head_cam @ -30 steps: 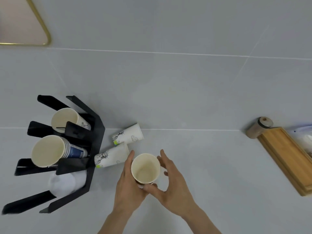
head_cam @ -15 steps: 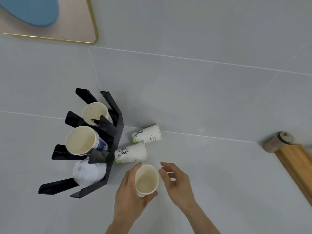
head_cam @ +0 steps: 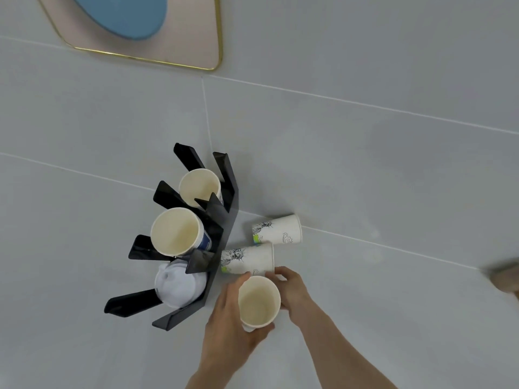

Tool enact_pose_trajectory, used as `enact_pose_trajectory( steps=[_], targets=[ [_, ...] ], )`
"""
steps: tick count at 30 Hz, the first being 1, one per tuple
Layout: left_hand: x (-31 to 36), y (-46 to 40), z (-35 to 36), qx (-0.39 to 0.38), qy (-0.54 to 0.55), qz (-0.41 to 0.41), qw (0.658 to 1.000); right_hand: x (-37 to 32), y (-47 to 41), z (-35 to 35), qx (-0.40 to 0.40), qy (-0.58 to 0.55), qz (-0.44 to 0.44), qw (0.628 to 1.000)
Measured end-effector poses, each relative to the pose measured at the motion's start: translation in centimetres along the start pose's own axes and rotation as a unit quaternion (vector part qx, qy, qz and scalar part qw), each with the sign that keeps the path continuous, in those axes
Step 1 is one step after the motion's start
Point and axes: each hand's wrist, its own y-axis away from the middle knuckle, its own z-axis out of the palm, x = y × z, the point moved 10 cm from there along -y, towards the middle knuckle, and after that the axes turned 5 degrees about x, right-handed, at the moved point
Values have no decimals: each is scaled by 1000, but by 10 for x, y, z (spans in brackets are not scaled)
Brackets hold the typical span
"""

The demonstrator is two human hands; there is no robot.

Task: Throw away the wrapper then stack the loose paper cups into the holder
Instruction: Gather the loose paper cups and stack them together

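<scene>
cup [head_cam: 259,302] sits upright in the left hand [head_cam: 230,318], fingers wrapped round it. right hand [head_cam: 292,290] has let go and now curls onto the lying cup [head_cam: 248,259] beside the holder [head_cam: 222,237], likely nesting next.

2 bare forearms, left hand [head_cam: 229,318] and right hand [head_cam: 293,290], sleeveless in view.

Paper cups and black holder [head_cam: 224,220]
Upright cup [head_cam: 258,303] at 6 o'clock; two printed cups [head_cam: 276,230] lie sideways beside the holder, which carries cup stacks [head_cam: 177,233] at 9 o'clock.
</scene>
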Motion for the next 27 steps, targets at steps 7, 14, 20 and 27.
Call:
enact_pose_trajectory(
  steps=[7,14,20,27],
  targets=[
    [5,-3,-1,14,3,6,1000,-55,41,-52,72,-192,-134,970],
    [11,-8,6,5,6,-7,1000,-112,129,-108,91,-83,-355,927],
    [13,-10,18,-16,14,-20,1000,-101,153,-88,94,75,-449,885],
    [9,-7,22,-14,24,-47,998,-92,150,-93,127,69,-447,883]
  ],
)
